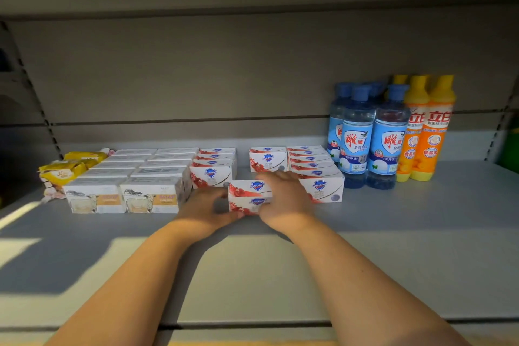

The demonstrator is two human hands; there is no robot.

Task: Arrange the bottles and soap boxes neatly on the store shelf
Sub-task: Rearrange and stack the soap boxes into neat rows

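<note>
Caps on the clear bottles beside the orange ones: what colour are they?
The caps are blue; the head view shows them best.

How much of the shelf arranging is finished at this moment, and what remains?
Done: the blue bottles and orange bottles stand grouped at the right; the sheep soap boxes sit in two rows. In hand: the left hand and right hand hold a Safeguard soap box before a gap. Left: that row has only one rear Safeguard box, and the yellow soap packets lie untidy far left.

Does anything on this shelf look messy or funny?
Yes. The yellow soap packets at the far left lie jumbled and tilted, unlike the white soap boxes in straight rows beside them.
</note>
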